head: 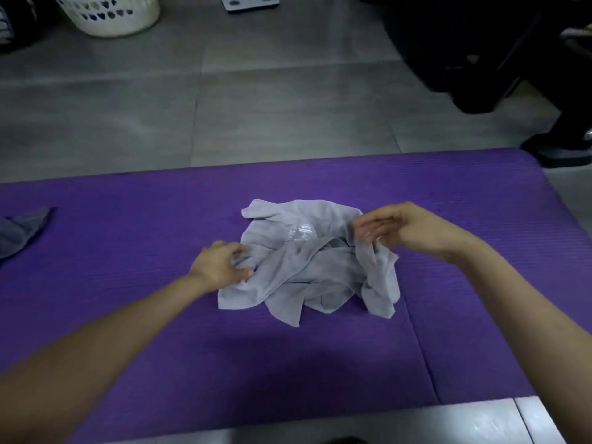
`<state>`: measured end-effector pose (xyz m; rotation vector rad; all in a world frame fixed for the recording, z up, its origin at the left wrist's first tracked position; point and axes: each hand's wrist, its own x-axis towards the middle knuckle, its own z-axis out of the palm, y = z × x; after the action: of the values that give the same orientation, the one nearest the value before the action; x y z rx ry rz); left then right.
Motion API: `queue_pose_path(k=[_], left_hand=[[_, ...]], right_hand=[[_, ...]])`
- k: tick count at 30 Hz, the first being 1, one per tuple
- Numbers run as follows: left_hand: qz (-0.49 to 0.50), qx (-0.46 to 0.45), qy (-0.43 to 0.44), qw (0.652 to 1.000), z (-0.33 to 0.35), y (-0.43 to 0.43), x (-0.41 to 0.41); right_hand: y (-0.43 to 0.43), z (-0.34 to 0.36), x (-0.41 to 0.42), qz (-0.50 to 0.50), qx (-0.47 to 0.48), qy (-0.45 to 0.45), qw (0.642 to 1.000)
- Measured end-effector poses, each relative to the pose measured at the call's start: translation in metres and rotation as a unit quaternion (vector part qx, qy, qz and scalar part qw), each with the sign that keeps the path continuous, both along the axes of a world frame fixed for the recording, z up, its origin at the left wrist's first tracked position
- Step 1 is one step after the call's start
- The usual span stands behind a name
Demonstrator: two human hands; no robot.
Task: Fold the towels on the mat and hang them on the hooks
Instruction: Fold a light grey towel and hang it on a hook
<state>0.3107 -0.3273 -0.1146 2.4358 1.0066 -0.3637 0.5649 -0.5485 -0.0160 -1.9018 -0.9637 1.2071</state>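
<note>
- Gripped with the left hand [221,264] a bunch of cloth at the left edge of the towel [307,274], fingers curled into the folds.
- Pinched with the right hand [397,229] the towel's right edge, raised a little off the mat [128,283], fingers nearly straight and blurred, cloth drooping from under them.
- Lay crumpled between the two hands: grey, with pale lettering on a fold nearer the right hand, too blurred to read.
- Rested on the purple mat everywhere but at that raised right edge, with loose corners spilling toward the body, nearer than both hands.
- Reached in from the lower corners with bare forearms, the left low over the mat, the right higher.
- Spread well past both hands to left and right, with a seam running toward the body under the right forearm.
- Showed a second towel [19,232], blue-grey, far out to the left of the left hand, also on the mat, cut off by the edge of view and well apart from the grey one.
- Beyond the hands, past the mat's far edge: grey tiled floor [256,107].
- Far beyond the left hand, on that floor: a white basket [109,14] with heart-shaped holes.
- Far ahead, between the hands' lines: a flat white board [250,1], mostly cut off.
- Far beyond the right hand: dark shapes and a shoe [557,152] just beside the mat's far corner, too dark to tell more.
</note>
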Motion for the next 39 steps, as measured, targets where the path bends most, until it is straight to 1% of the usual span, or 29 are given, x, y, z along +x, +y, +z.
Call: queue_pose_path(k=[3, 6, 8, 9, 11, 13, 14, 16, 17, 18, 19, 20, 21, 22, 23, 25, 26, 28, 29, 31, 33, 36, 39], left_hand=[[0.062, -0.058, -0.018, 0.996, -0.025, -0.011, 0.0], [0.099, -0.038, -0.092, 0.99, -0.031, -0.016, -0.004], [0.112, -0.022, -0.153, 0.982, -0.023, -0.013, -0.006], [0.119, -0.023, -0.185, 0.975, -0.017, -0.01, -0.007], [0.121, -0.037, -0.229, 0.965, 0.001, -0.002, -0.012], [0.098, -0.037, -0.229, 0.968, 0.016, 0.007, -0.019], [0.087, -0.033, -0.216, 0.972, 0.022, 0.011, -0.024], [0.065, -0.023, -0.208, 0.976, 0.034, 0.019, -0.032], [0.063, -0.029, -0.215, 0.974, 0.04, 0.022, -0.037], [0.075, -0.06, -0.23, 0.968, 0.047, 0.026, -0.04], [0.099, -0.124, -0.249, 0.955, 0.054, 0.03, -0.044], [0.126, -0.199, -0.27, 0.933, 0.063, 0.032, -0.048], [0.142, -0.248, -0.288, 0.914, 0.072, 0.035, -0.051], [0.145, -0.262, -0.306, 0.904, 0.079, 0.038, -0.053], [0.133, -0.233, -0.324, 0.907, 0.086, 0.04, -0.054], [0.092, -0.107, -0.359, 0.923, 0.099, 0.039, -0.055], [0.066, -0.069, -0.376, 0.922, 0.108, 0.035, -0.055], [0.001, -0.061, -0.393, 0.918, 0.124, 0.025, -0.054], [-0.035, -0.057, -0.38, 0.922, 0.129, 0.02, -0.052], [-0.09, -0.014, -0.346, 0.934, 0.134, 0.016, -0.046], [-0.098, 0.037, -0.349, 0.931, 0.137, 0.017, -0.039], [-0.071, 0.061, -0.398, 0.913, 0.153, 0.026, -0.031], [-0.037, 0.02, -0.417, 0.908, 0.18, 0.036, -0.03]], right_hand=[[0.01, -0.006, -0.009, -0.026, 0.021, 0.028, 0.999], [0.025, -0.023, -0.026, -0.044, 0.025, 0.01, 0.999], [0.038, -0.039, -0.039, -0.026, 0.024, -0.048, 0.998], [0.044, -0.047, -0.046, -0.002, 0.015, -0.097, 0.995], [0.056, -0.065, -0.058, 0.052, 0.001, -0.203, 0.978], [0.066, -0.08, -0.07, 0.097, -0.008, -0.293, 0.951], [0.07, -0.087, -0.076, 0.107, -0.006, -0.318, 0.942], [0.073, -0.092, -0.084, 0.092, 0.025, -0.323, 0.942], [0.074, -0.087, -0.089, 0.077, 0.046, -0.31, 0.946], [0.073, -0.08, -0.093, 0.061, 0.058, -0.286, 0.954], [0.072, -0.07, -0.096, 0.048, 0.061, -0.255, 0.964], [0.071, -0.059, -0.098, 0.04, 0.063, -0.214, 0.974], [0.072, -0.045, -0.1, 0.033, 0.072, -0.171, 0.982], [0.074, -0.033, -0.101, 0.025, 0.09, -0.135, 0.986], [0.076, -0.02, -0.102, 0.016, 0.111, -0.105, 0.988], [0.083, 0.003, -0.105, -0.007, 0.136, -0.059, 0.989], [0.086, 0.012, -0.106, -0.025, 0.138, -0.044, 0.989], [0.094, 0.03, -0.111, -0.055, 0.137, -0.016, 0.989], [0.098, 0.038, -0.114, -0.064, 0.145, 0.004, 0.987], [0.103, 0.053, -0.116, -0.073, 0.161, 0.058, 0.983], [0.107, 0.069, -0.116, -0.074, 0.169, 0.12, 0.975], [0.111, 0.088, -0.107, -0.068, 0.171, 0.147, 0.972], [0.111, 0.103, -0.093, -0.057, 0.184, 0.148, 0.97]])
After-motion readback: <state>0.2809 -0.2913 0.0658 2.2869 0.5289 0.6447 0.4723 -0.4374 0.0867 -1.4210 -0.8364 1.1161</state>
